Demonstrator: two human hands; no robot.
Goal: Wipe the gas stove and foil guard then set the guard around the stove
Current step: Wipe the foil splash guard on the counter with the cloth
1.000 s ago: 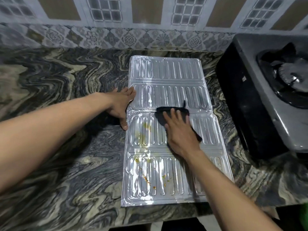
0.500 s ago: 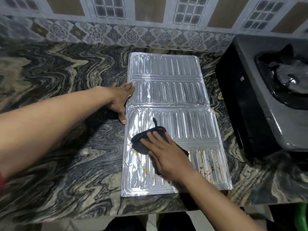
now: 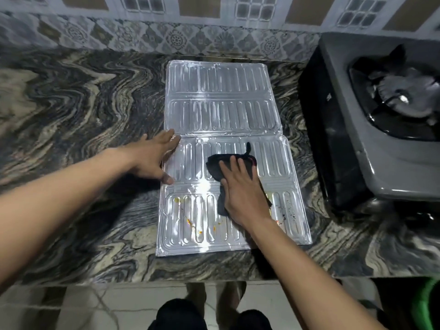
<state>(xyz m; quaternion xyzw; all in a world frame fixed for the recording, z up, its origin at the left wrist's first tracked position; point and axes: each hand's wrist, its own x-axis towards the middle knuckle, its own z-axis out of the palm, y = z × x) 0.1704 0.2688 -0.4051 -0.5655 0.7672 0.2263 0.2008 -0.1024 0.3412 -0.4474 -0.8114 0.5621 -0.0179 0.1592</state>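
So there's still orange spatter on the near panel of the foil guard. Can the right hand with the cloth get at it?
Probably yes: the orange spots lie uncovered on the foil guard, just beside the right hand pressing the cloth, with nothing between.

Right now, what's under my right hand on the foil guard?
A dark cloth lies under the right hand, pressed flat on the foil guard. Orange stains show on the panel nearest you; whatever foil or stains lie beneath cloth and hand are covered.
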